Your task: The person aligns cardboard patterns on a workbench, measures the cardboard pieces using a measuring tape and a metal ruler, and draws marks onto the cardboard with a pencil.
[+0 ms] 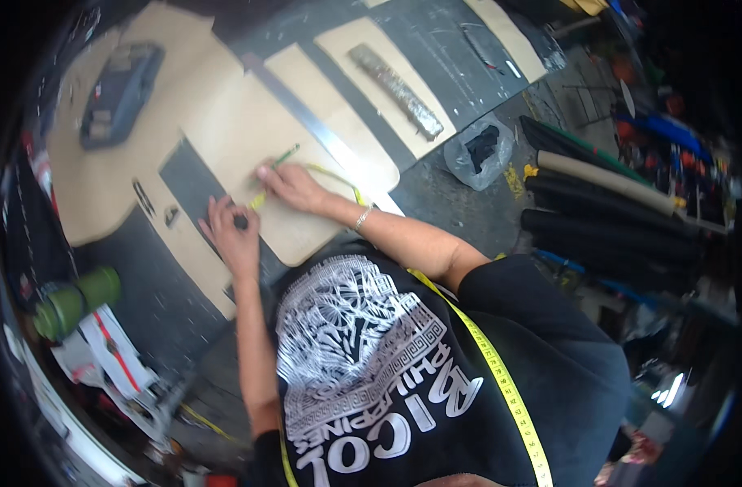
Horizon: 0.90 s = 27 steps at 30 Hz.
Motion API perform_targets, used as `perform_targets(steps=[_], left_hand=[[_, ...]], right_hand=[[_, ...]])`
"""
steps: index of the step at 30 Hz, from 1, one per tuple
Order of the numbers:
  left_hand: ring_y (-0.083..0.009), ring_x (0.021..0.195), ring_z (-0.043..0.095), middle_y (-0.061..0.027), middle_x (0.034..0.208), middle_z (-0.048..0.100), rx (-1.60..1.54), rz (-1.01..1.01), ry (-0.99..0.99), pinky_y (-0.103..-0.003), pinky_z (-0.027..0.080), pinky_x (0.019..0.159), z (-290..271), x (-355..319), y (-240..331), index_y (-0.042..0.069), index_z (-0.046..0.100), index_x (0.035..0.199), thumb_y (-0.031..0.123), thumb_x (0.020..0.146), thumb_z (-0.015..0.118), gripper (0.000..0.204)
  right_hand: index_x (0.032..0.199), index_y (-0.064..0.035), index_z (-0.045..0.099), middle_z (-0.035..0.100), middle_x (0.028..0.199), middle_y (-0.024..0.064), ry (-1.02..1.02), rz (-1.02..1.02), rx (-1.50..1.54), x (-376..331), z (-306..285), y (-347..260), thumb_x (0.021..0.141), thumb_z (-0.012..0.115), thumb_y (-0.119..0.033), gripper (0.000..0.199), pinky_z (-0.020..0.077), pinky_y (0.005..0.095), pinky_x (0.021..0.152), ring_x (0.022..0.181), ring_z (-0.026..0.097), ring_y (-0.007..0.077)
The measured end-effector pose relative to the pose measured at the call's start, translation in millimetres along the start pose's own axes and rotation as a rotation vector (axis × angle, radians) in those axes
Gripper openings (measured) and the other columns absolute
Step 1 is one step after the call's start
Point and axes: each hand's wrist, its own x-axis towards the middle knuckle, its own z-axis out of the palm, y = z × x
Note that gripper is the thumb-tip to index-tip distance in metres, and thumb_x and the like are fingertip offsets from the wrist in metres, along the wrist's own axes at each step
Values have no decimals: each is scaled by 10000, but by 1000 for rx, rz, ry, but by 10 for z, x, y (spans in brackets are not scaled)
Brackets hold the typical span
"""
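My left hand [231, 231] is over the edge of a tan pattern board on the dark table, thumb and forefinger pinched on a yellow tape measure [258, 200]. A short stretch of the tape runs from there to my right hand [299, 188]. That hand lies on the tan board [302, 231], with a green pencil [287, 154] in its fingers, pointing up and right. More tape loops out beyond the right wrist. How the right fingers meet the tape is partly hidden. Another yellow tape measure length [501, 373] hangs over my black shirt.
A metal ruler [306, 122] lies across the boards. Farther right, a long rough bar [395, 91] rests on another board. A dark tray-like holder [121, 96] is at far left. A plastic bag [478, 154] and fabric rolls [606, 183] are right of the table; a green roll [77, 303] is at left.
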Motion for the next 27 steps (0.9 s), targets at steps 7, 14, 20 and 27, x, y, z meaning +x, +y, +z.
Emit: perform_targets(steps=[7, 14, 20, 27], left_hand=[[-343, 1451, 448, -85, 1369, 619, -21, 0, -6, -638, 179, 1230, 18, -55, 3, 96, 630, 908, 133, 862, 723, 111], [-338, 1454, 441, -80, 1379, 612, -13, -26, -32, -638, 185, 1231, -37, -46, 69, 84, 641, 915, 130, 858, 720, 108], [-333, 1459, 433, -76, 1375, 613, -8, -42, -34, -633, 182, 1234, -51, -42, 39, 91, 645, 922, 136, 860, 719, 107], [-329, 1459, 433, -66, 1371, 613, -22, -37, -42, -628, 178, 1233, -55, -38, 34, 98, 646, 924, 152, 867, 718, 107]], right_hand=[[1110, -10, 631, 658, 820, 45, -17, 149, 403, 59, 26, 2, 1131, 405, -414, 464, 539, 263, 635, 684, 631, 104], [1119, -18, 633, 673, 838, 53, -23, 188, 384, 53, 9, -10, 1126, 410, -426, 465, 552, 288, 663, 707, 643, 127], [1140, -17, 631, 713, 884, 93, -21, 134, 60, 26, -149, 36, 1114, 399, -483, 521, 561, 335, 742, 760, 674, 170], [1132, -22, 634, 696, 862, 80, -11, 133, 103, 43, -168, 31, 1120, 385, -476, 519, 559, 326, 738, 752, 665, 158]])
